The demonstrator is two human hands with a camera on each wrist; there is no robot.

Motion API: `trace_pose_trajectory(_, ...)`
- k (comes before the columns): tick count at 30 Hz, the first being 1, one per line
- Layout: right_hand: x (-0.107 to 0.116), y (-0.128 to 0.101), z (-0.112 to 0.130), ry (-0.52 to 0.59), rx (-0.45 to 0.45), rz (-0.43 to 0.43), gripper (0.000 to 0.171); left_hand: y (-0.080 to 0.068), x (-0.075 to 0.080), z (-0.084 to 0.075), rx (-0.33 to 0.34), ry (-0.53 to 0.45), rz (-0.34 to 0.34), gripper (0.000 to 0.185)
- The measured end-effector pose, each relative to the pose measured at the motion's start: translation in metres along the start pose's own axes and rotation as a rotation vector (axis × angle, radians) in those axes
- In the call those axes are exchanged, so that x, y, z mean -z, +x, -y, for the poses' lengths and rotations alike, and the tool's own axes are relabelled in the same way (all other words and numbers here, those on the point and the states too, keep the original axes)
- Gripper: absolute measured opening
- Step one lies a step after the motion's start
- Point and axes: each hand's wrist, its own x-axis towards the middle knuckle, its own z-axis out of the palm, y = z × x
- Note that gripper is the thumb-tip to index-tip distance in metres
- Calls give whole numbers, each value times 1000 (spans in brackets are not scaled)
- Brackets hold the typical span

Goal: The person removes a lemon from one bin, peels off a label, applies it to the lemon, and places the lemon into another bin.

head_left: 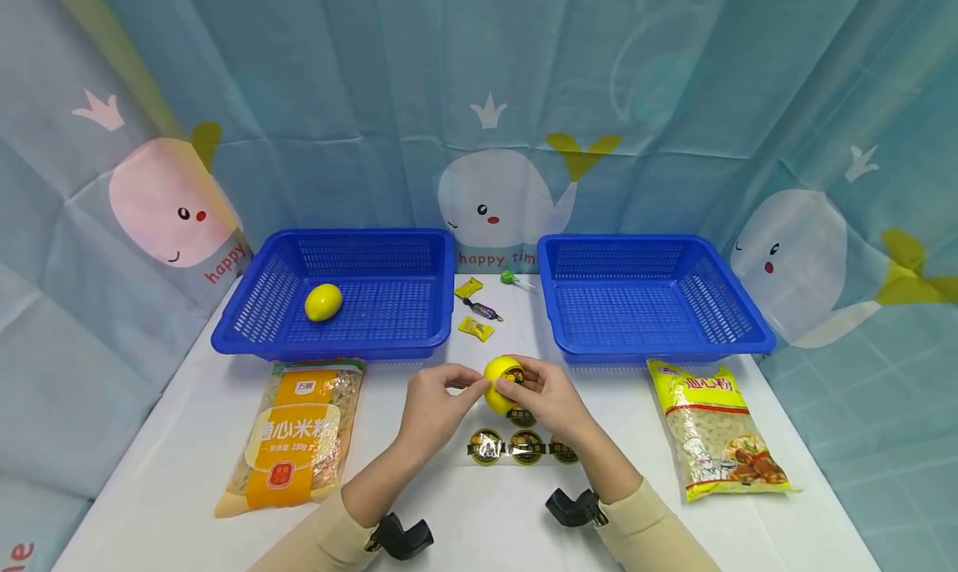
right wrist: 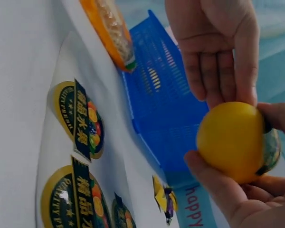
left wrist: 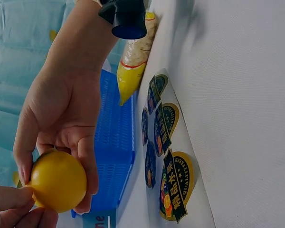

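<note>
Both hands hold a yellow lemon point(head_left: 500, 387) just above the white table point(head_left: 449, 514), in front of the gap between two baskets. My left hand point(head_left: 467, 382) pinches the lemon's left end with thumb and fingertips point(left wrist: 12, 202). My right hand point(head_left: 524, 382) cups the lemon point(right wrist: 230, 140) from the right, its thumb by a round dark sticker point(right wrist: 271, 151) stuck on the fruit. A clear sheet of round fruit stickers point(head_left: 516, 446) lies on the table right under the hands. A second lemon point(head_left: 323, 302) lies in the left blue basket point(head_left: 247, 327).
The right blue basket point(head_left: 737, 331) holds nothing. Wrapped candies point(head_left: 479, 310) and a green lollipop point(head_left: 511, 278) lie between the baskets. An orange-labelled pasta bag point(head_left: 295, 435) lies front left, a yellow one point(head_left: 714, 426) front right. A whale-print curtain closes the back.
</note>
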Motion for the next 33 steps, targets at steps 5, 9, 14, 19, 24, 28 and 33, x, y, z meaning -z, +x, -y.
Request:
trace_pose_trajectory(5,-3,0,-1,-5,-23,-71,52,0,-1,2,-11,-44,-1,10)
trace_pose_trajectory(9,-3,-2,2,113,-22,-41,53,3,-1,1,21,-126,11,15)
trace_pose_trajectory(14,-1,-5,9,203,-5,-3,55,7,-1,1,115,-235,34,27)
trace_pose_trajectory(19,2,-5,10,149,-7,-38,53,10,-2,1,182,-322,54,30)
trace_pose_trajectory(24,5,-4,8,219,-25,-90,51,14,-2,2,235,-454,64,24)
trace_pose_trajectory(28,4,-4,10,286,-50,-186,48,16,-2,2,249,-521,98,25)
trace_pose_trajectory(33,2,-6,10,290,-46,-255,42,16,-3,3,266,-591,148,30)
